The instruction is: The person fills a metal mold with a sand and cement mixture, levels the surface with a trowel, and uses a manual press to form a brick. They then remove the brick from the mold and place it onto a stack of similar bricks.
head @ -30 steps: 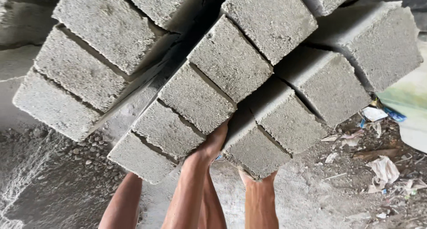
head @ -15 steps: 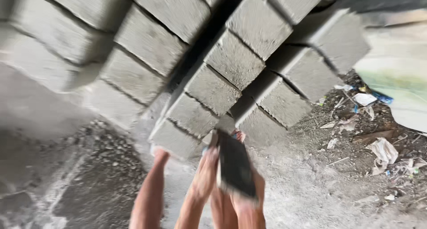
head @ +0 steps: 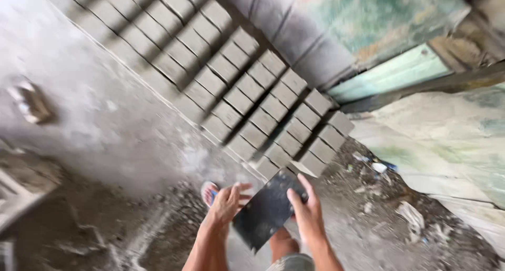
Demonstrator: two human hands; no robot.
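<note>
Dark flat plate, rectangular with a speckled face, sits low in the head view, held tilted in the air between both hands just in front of the person's legs. Left hand lies against the plate's left edge with fingers spread, more bracing than clamped; right hand is closed over the upper right edge, fingers curled onto the face. Rows of grey concrete blocks lie on the ground ahead, running diagonally up and to the left, with the nearest blocks just beyond the plate's top corner. One foot in a sandal shows just left of the left hand. Risk, as judged: the loose left-hand contact could let the plate pivot and slip, and it would fall onto the sandalled foot or chip the nearest blocks. Loose gravel underfoot could also shift a step. Rubble and litter crowd the right side, below a pale sheet and a worn painted wall. Open room lies to the left, over the bare concrete floor, apart from one small piece of debris and a blurred frame at the left edge that I cannot identify.
</note>
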